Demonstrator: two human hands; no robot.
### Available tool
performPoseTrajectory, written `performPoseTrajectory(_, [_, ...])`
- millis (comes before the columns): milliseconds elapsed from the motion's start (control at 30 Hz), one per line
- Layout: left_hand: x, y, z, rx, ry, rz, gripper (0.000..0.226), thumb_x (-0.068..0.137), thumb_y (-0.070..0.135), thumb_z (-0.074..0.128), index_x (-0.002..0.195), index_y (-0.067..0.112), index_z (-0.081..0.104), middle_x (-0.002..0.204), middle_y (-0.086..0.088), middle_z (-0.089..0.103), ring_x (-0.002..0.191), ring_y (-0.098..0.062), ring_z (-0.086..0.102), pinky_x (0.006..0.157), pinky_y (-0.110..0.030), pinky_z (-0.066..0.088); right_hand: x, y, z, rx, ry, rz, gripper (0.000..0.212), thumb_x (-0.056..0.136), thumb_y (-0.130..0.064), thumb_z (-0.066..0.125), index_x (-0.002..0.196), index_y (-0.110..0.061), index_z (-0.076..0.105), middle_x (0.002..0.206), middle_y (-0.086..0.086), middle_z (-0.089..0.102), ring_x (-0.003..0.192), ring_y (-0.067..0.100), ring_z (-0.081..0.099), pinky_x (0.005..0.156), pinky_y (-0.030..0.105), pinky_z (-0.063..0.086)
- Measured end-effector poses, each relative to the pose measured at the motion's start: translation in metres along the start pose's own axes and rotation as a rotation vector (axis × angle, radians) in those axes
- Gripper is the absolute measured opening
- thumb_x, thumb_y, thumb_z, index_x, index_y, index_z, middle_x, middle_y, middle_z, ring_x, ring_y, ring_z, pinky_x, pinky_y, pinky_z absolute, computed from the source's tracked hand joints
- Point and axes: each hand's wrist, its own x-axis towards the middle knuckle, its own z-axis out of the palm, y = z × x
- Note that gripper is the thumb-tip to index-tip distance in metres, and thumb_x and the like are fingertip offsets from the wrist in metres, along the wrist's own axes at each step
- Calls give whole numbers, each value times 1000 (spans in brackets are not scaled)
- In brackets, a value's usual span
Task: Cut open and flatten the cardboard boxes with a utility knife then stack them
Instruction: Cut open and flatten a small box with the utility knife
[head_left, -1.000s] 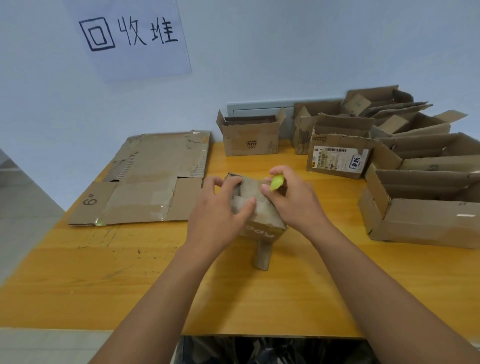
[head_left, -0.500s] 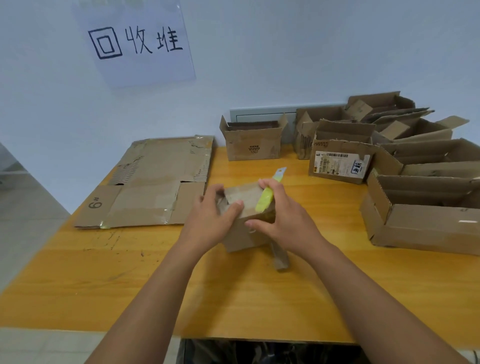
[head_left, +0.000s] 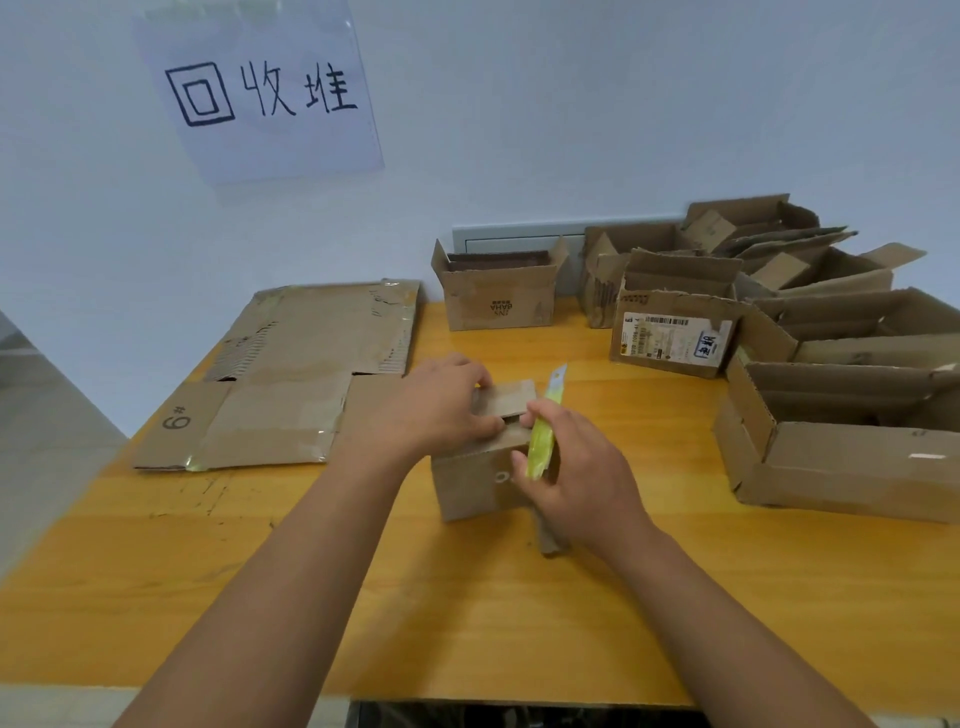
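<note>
A small brown cardboard box (head_left: 475, 480) stands on the yellow table (head_left: 467, 613) in the middle of the view. My left hand (head_left: 436, 405) grips its top from the left, fingers curled over a raised flap (head_left: 506, 397). My right hand (head_left: 576, 483) holds a yellow-green utility knife (head_left: 543, 441) at the box's right top edge, blade (head_left: 558, 375) pointing up and away. A loose flap (head_left: 545, 535) hangs at the box's lower right corner. Flattened cardboard (head_left: 291, 374) lies at the table's far left.
Several open cardboard boxes crowd the right side and back of the table, among them a large one (head_left: 841, 467), one with a shipping label (head_left: 675, 338) and one at the back centre (head_left: 498, 293). A paper sign (head_left: 260, 93) hangs on the wall.
The box has been turned in my hands and now stands with its flap up. The knife has swung from tucked in my right hand to blade extended upward beside the box.
</note>
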Motion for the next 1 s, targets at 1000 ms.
performPoseTrajectory(1000, [-22, 23, 39, -207, 369, 25, 32, 103, 28, 48, 131, 27, 63, 138, 4, 59, 130, -18, 51, 102, -35, 40, 47, 14, -26, 880, 153, 917, 16, 96, -16, 57, 88, -3, 61, 50, -1, 53, 46, 11, 43, 46, 23, 36])
